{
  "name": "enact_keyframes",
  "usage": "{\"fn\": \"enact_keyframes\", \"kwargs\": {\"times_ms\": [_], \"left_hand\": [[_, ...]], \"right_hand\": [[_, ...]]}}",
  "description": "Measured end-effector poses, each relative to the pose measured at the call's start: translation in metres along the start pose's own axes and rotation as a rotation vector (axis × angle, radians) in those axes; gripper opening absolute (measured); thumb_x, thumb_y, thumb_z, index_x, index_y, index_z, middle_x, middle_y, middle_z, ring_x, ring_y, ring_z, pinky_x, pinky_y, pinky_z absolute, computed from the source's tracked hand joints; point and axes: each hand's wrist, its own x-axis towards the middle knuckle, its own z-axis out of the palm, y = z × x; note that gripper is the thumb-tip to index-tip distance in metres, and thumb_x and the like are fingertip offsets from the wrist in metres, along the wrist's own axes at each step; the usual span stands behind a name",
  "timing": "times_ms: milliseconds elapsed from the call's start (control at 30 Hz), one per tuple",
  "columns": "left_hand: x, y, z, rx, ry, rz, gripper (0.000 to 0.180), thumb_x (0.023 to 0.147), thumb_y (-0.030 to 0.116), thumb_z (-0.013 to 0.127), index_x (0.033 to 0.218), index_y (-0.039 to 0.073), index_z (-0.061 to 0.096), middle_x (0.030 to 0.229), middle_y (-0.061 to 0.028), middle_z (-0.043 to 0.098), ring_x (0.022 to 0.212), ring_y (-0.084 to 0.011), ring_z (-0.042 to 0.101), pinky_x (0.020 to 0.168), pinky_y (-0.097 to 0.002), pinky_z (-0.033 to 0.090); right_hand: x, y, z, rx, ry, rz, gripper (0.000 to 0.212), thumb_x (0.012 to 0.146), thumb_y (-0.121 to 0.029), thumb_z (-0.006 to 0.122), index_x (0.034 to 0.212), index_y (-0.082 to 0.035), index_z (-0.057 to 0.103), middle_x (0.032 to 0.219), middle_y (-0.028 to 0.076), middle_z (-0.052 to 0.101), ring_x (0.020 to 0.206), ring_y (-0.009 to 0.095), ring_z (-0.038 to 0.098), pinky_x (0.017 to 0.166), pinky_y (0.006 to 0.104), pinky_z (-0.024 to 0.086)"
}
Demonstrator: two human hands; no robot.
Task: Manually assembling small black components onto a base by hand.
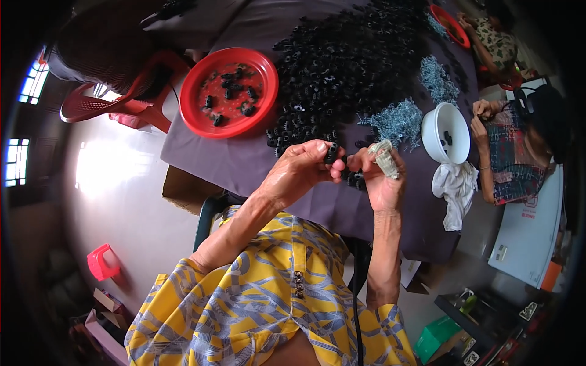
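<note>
Left hand (pixel 302 161) pinches black piece (pixel 331 154) over worktop (pixel 332 210); right hand (pixel 383 177), finger wrapped, just beside, grip unclear. Few pieces (pixel 229 94) in red basin (pixel 272 85), big black heap (pixel 342 67) remains; looks early.

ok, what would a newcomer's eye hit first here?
Probably the big heap of small black parts at upper centre, then the bright red tray to its left. Front and centre, the left hand pinches a black piece beside the right hand, which wears a pale finger wrap.
</note>
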Motion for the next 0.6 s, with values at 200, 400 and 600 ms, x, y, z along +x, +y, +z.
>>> {"fn": "enact_keyframes", "kwargs": {"times_ms": [200,400,600], "left_hand": [[0.001,-0.002,-0.005,-0.053,0.028,-0.001,0.028,0.093,0.024,0.054,0.103,-0.002,0.059,0.082,-0.0105,0.062,0.075,-0.0191,0.059,0.077,-0.0381,0.049],[0.0,-0.001,-0.003,-0.034,0.043,0.003,0.025,0.093,0.024,0.055,0.101,0.001,0.059,0.084,-0.0077,0.064,0.073,-0.0152,0.06,0.076,-0.031,0.051],[0.0,-0.001,-0.002,0.015,0.12,0.005,0.024,0.093,0.024,0.054,0.101,0.002,0.06,0.084,-0.007,0.065,0.072,-0.0147,0.061,0.076,-0.0291,0.051]], "right_hand": [[0.0,-0.001,0.011,-0.005,0.05,0.023,0.017,0.087,-0.015,0.052,0.08,0.0,0.058,0.069,0.01,0.057,0.07,0.025,0.059,0.069,0.0364,0.049],[0.0,0.005,0.007,-0.086,-0.069,-0.077,0.015,0.088,-0.012,0.051,0.081,0.0,0.057,0.071,0.009,0.058,0.069,0.022,0.058,0.068,0.0328,0.047],[-0.005,0.013,0.004,-0.256,-0.014,-0.024,0.019,0.091,-0.018,0.05,0.093,-0.001,0.059,0.077,0.008,0.062,0.071,0.015,0.058,0.071,0.0293,0.046]]}}
